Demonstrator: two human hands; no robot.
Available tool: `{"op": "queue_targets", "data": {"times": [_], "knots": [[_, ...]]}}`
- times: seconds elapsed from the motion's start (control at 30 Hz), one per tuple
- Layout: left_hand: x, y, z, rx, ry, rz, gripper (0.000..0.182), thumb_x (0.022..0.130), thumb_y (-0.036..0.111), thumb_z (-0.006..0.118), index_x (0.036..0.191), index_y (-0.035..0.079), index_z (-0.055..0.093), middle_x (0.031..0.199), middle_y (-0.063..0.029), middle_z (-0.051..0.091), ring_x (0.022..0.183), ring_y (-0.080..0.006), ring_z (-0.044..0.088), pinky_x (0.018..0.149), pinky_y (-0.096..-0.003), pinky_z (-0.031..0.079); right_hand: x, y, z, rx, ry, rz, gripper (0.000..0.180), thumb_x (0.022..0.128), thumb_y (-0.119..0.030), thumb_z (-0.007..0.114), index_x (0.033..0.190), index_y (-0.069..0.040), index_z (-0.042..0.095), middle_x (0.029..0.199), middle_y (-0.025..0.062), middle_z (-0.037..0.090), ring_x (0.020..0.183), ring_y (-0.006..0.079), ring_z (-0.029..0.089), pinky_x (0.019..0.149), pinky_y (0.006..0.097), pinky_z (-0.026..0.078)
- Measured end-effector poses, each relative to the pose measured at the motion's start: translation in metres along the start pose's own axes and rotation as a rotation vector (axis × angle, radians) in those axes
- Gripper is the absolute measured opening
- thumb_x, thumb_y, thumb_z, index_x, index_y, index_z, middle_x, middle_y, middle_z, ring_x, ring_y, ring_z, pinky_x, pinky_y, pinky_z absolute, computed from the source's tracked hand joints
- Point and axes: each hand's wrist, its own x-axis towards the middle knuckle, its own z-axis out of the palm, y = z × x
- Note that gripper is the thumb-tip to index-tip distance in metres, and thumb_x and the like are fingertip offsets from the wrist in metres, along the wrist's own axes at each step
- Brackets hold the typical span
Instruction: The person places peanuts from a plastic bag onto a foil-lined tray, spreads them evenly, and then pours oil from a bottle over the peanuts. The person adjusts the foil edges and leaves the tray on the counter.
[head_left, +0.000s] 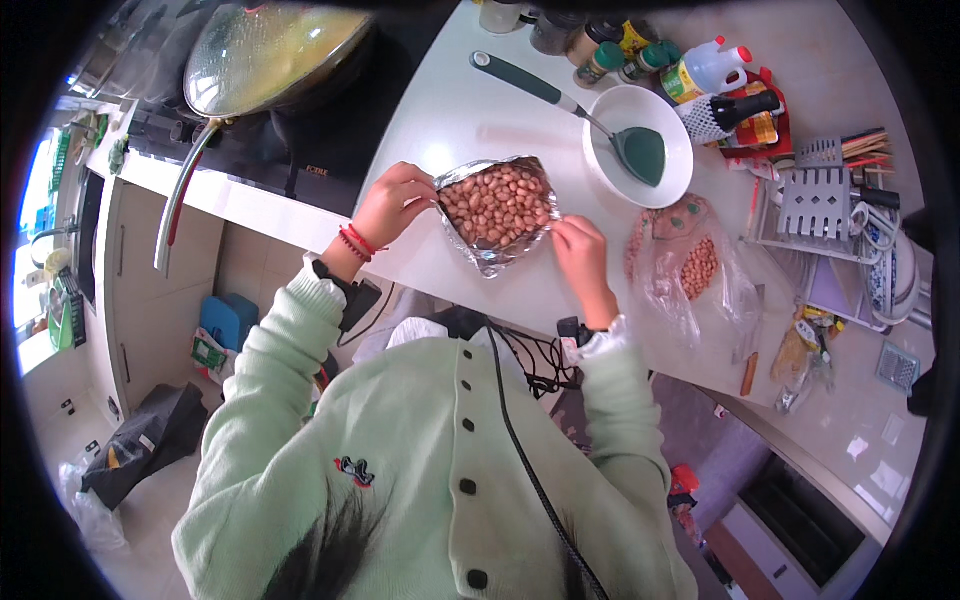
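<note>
A foil-lined tray of shelled peanuts lies on the white counter before me, its foil edges raised and crinkled. My left hand pinches the foil at its left corner. At the right edge, the fingers of my right hand hold the foil too. Right of the tray sits a white bowl, in which rests the head of a green spatula; its handle reaches over the counter. Below the bowl is a clear plastic bag with more peanuts inside. What supports the foil underneath is hidden.
A lidded pan stands on the black cooktop at upper left, its long handle jutting towards me. Spice jars and bottles line the back. A dish rack and a knife are at right. Cables hang below the counter edge.
</note>
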Motion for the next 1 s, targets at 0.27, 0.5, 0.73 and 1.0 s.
{"op": "queue_targets", "data": {"times": [0.27,0.5,0.73,1.0], "knots": [[-0.006,0.0,0.003,-0.004,-0.024,-0.027,0.01,0.07,0.001,0.069,0.079,0.002,0.066,0.087,-0.0089,0.062,0.085,-0.0267,0.058,0.075,-0.0347,0.049,-0.002,-0.011,-0.01,-0.064,0.022,-0.05,0.009,0.071,0.001,0.065,0.08,0.0,0.064,0.079,0.0113,0.061,0.076,0.0292,0.06,0.067,0.0375,0.049],[-0.012,-0.002,0.009,-0.033,-0.115,-0.138,0.013,0.07,0.0,0.07,0.083,0.002,0.067,0.091,-0.0093,0.063,0.088,-0.0258,0.059,0.077,-0.0332,0.049,-0.005,-0.013,-0.009,-0.072,-0.023,-0.074,0.011,0.071,0.002,0.065,0.081,-0.001,0.065,0.08,0.011,0.062,0.076,0.0291,0.06,0.066,0.0377,0.049],[-0.013,-0.002,0.007,-0.045,-0.012,-0.111,0.012,0.07,-0.001,0.069,0.082,0.002,0.068,0.089,-0.0087,0.063,0.087,-0.0258,0.059,0.076,-0.0341,0.049,-0.007,-0.01,-0.01,-0.063,-0.013,-0.046,0.011,0.071,0.002,0.065,0.081,0.0,0.064,0.08,0.0119,0.062,0.076,0.0299,0.06,0.067,0.0378,0.049],[-0.01,-0.003,0.004,-0.016,-0.048,-0.078,0.011,0.071,0.001,0.07,0.081,0.003,0.067,0.089,-0.0082,0.063,0.087,-0.026,0.059,0.076,-0.0343,0.049,-0.003,-0.015,-0.01,-0.107,0.011,-0.088,0.012,0.071,0.003,0.064,0.082,0.0,0.064,0.081,0.0117,0.062,0.076,0.0296,0.06,0.066,0.0376,0.049]]}}
